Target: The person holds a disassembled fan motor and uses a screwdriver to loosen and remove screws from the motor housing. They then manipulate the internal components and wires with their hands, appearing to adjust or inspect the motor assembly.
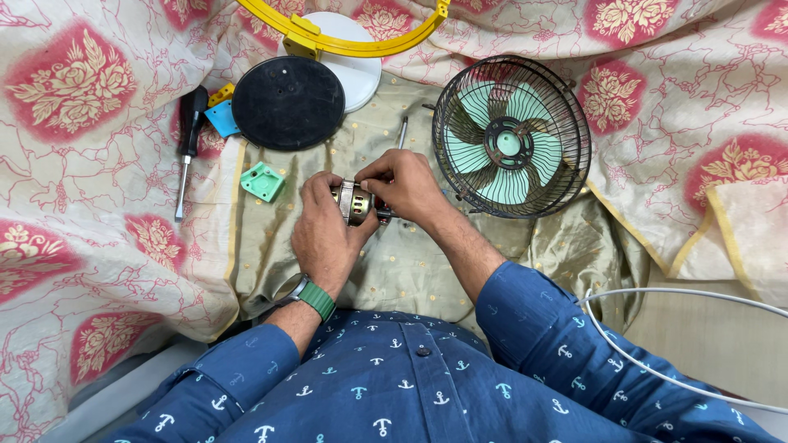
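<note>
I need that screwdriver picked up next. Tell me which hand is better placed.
Probably the left hand: the screwdriver lies on its side of the motor. The right hand would cross over.

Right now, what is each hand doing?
Left hand: closed around the small fan motor.
Right hand: fingers gripping the same motor from above.

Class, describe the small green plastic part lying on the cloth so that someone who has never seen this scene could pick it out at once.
Start at the round black disc at the top of the olive cloth. Just below it, left of the person's left hand, lies the small green plastic part. It is squarish and mint green, unlike the blue and yellow pieces higher up and the black-handled screwdriver further left.
</note>
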